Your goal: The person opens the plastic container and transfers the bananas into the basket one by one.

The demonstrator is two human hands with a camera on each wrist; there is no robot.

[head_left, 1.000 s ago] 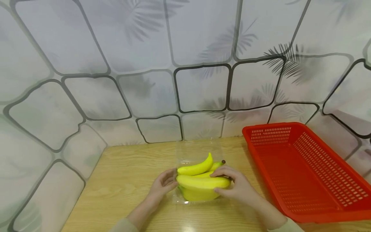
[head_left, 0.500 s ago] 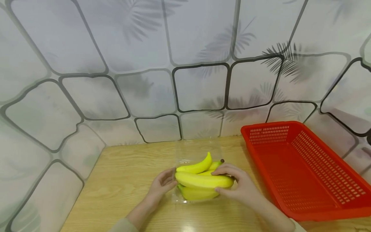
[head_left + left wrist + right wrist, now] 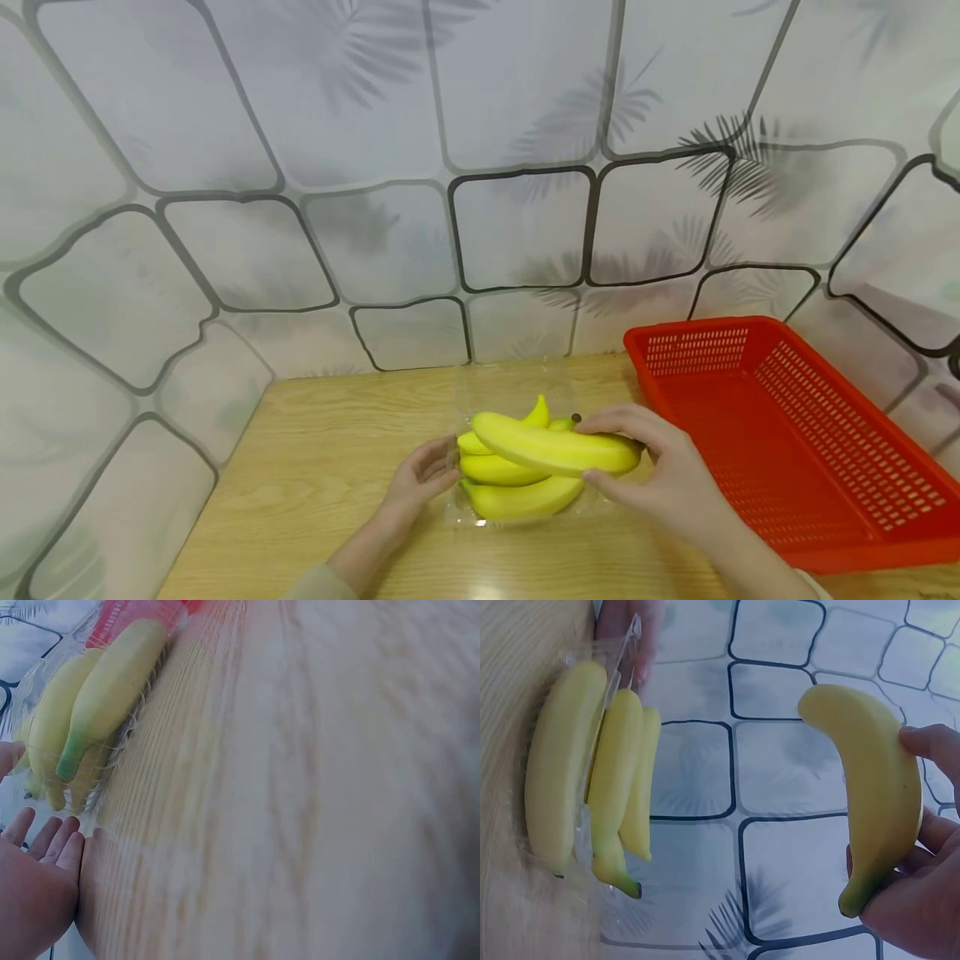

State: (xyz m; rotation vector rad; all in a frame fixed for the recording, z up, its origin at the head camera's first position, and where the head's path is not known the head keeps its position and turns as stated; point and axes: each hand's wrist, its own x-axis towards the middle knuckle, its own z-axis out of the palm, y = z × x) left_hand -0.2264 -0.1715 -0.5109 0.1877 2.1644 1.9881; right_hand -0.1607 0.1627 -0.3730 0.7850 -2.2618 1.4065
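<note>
We classify this as an indoor work nook; whether it belongs to a home or a workshop, we cannot determine. We note a wood-grain bench [image 3: 322, 450] and a leaf-printed backdrop [image 3: 525, 225] standing behind and beside it.

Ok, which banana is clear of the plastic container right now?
The banana that the right hand holds: the right wrist view shows it apart from the rest. The other bananas lie in the clear plastic container.

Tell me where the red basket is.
In the head view, the red basket is at the right on the table, to the right of the clear container and beside the right hand.
</note>
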